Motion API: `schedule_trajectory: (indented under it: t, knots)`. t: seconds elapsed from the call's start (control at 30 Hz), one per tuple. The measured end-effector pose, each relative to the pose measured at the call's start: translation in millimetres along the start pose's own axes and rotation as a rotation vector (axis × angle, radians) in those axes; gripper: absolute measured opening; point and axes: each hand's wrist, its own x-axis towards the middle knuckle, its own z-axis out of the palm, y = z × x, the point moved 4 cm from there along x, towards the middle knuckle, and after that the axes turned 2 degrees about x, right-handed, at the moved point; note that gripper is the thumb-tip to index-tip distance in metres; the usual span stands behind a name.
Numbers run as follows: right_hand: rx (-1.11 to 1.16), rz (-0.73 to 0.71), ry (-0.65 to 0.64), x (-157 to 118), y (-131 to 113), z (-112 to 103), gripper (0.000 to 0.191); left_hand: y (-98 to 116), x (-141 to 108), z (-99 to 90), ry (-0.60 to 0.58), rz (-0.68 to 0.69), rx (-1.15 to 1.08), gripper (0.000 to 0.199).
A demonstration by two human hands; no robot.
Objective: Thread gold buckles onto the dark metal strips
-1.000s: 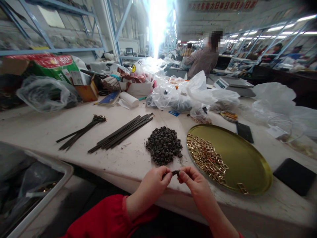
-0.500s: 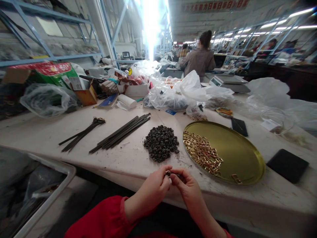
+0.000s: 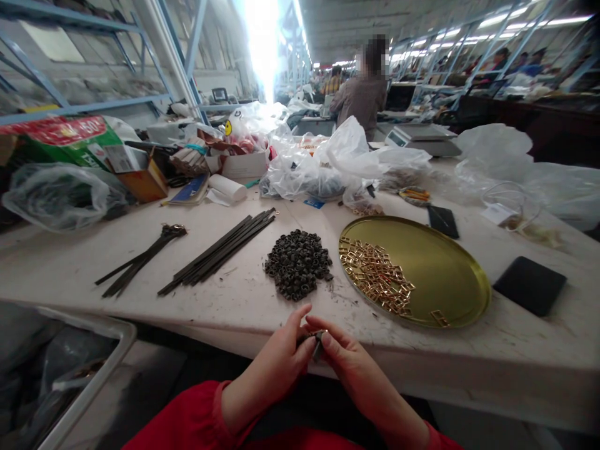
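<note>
Here we are, left hand [image 3: 274, 357] and right hand [image 3: 351, 362] both pinching a small dark strip [image 3: 317, 350] by the bench's [image 3: 225, 310] front edge, its visible end towards us.

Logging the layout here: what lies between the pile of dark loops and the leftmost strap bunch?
The head view shows long dark strips lying slantwise, plus small scraps, between the pile of dark loops and the strap bunch.

The dark strip [image 3: 318, 349] now slants downward instead of spanning level between the hands. The left hand [image 3: 276, 359] has a finger raised off it.
</note>
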Motion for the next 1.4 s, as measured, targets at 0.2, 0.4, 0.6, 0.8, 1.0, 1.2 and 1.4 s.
schedule_trajectory:
  t: [0.2, 0.4, 0.6, 0.8, 1.0, 1.2, 1.4]
  knots:
    - [-0.063, -0.037, 0.061, -6.1, -7.2, 3.8, 0.038, -14.7, 0.4, 1.1, 0.106, -0.074, 0.034, 0.036]
    - [-0.059, -0.026, 0.080, -10.5, -6.6, 3.0, 0.033, -8.8, -6.0, 0.0, 0.185, -0.040, 0.156, 0.014]
    - [0.083, 0.047, -0.001, -12.3, 5.4, -0.2, 0.035, -11.1, -10.2, 1.4, 0.175, -0.042, 0.190, 0.014]
    - [0.139, 0.113, -0.085, -18.7, 1.4, 7.5, 0.034, -15.5, -15.2, 1.4, 0.163, -0.048, 0.213, 0.014]
    - [0.135, 0.105, -0.078, -18.8, 0.7, 7.1, 0.032, -17.1, -17.6, 2.9, 0.119, -0.070, 0.178, 0.012]
    - [0.186, 0.110, -0.065, -16.1, 5.8, 2.5, 0.033, -15.7, -17.1, 2.3, 0.016, -0.072, 0.012, 0.016]
    - [0.316, 0.194, -0.100, -11.6, 16.5, 1.4, 0.036, -13.6, -17.3, 3.1, -0.034, -0.177, -0.083, 0.017]
